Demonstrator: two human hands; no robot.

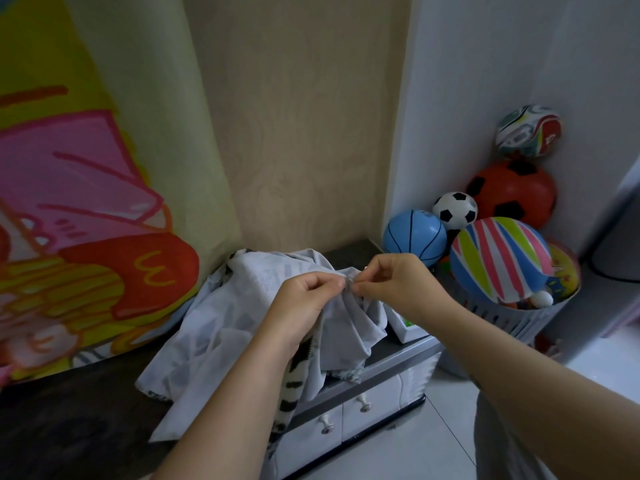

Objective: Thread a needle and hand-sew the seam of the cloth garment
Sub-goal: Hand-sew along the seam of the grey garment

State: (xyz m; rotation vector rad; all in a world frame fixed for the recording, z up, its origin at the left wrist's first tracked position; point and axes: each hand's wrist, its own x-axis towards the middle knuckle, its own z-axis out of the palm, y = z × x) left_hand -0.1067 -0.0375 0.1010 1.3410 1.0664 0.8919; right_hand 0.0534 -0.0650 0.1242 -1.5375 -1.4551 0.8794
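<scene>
A pale grey cloth garment (pixel 221 327) lies heaped over the dark top of a low cabinet (pixel 408 355) and hangs down its front. My left hand (pixel 308 292) pinches a raised fold of the garment at its upper edge. My right hand (pixel 398 282) is close beside it, fingertips pinched together at the same fold; a small glint shows there, but the needle and thread are too small to tell clearly.
A white slatted basket (pixel 512 317) full of several coloured balls stands at the right. A bright cartoon-print curtain (pixel 86 209) hangs at the left. The cabinet has white drawers with knobs (pixel 363 407). A small white box (pixel 408 330) sits near the cabinet's right end.
</scene>
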